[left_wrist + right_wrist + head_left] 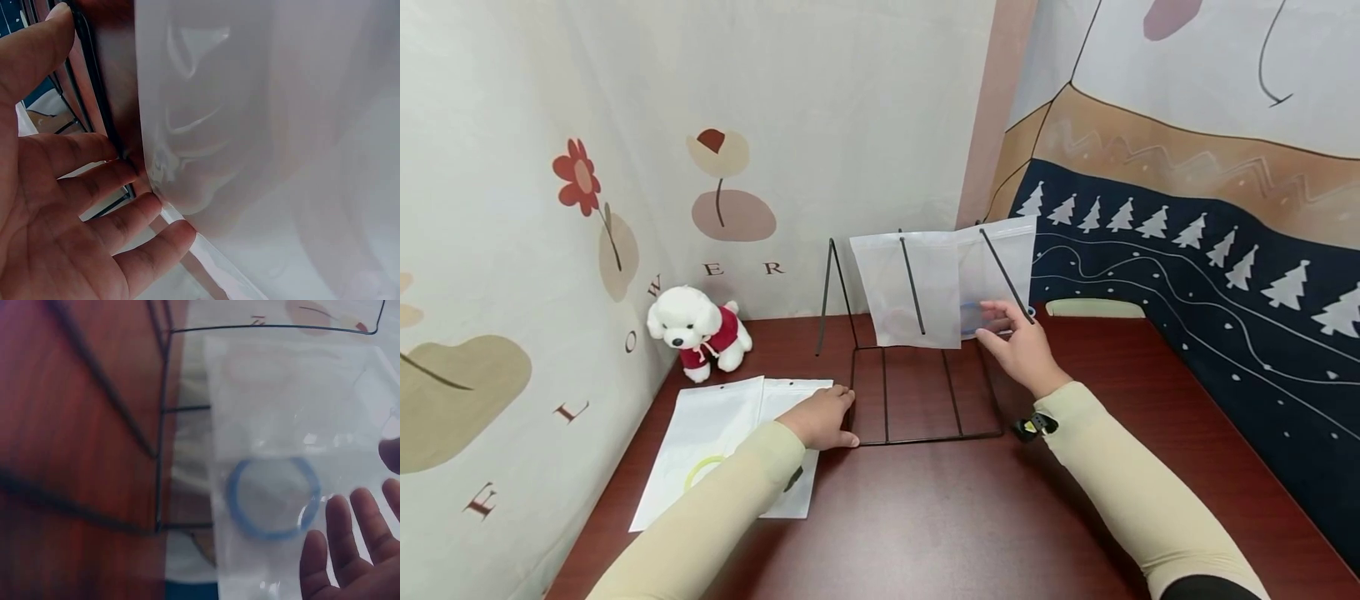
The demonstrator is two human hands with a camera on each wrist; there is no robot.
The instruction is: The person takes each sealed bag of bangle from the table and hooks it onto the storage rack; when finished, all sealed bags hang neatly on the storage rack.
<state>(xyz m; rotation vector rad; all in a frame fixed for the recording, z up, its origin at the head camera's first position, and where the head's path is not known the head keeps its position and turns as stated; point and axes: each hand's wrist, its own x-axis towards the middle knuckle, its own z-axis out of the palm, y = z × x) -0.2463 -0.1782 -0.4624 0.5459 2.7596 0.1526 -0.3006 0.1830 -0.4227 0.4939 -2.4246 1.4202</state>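
A black wire rack (925,439) stands on the table, with two translucent zip bags hanging from its prongs. Beside its front left corner rests my left hand (820,417), fingers extended; in the left wrist view thumb and fingertips meet the dark rail (100,81). The left bag (880,283) partly overlaps the right bag (1011,258), which contains a blue ring (234,497). My right hand (1021,350) is raised at the right bag's lower part, fingers spread and slightly bent, holding nothing.
More white bags (700,425) lie flat on the table at the left, partly under my left forearm, one with a yellow ring (697,466). Behind them sits a white plush dog (681,315) in red clothing. A pale green object (1093,308) lies at the back right edge.
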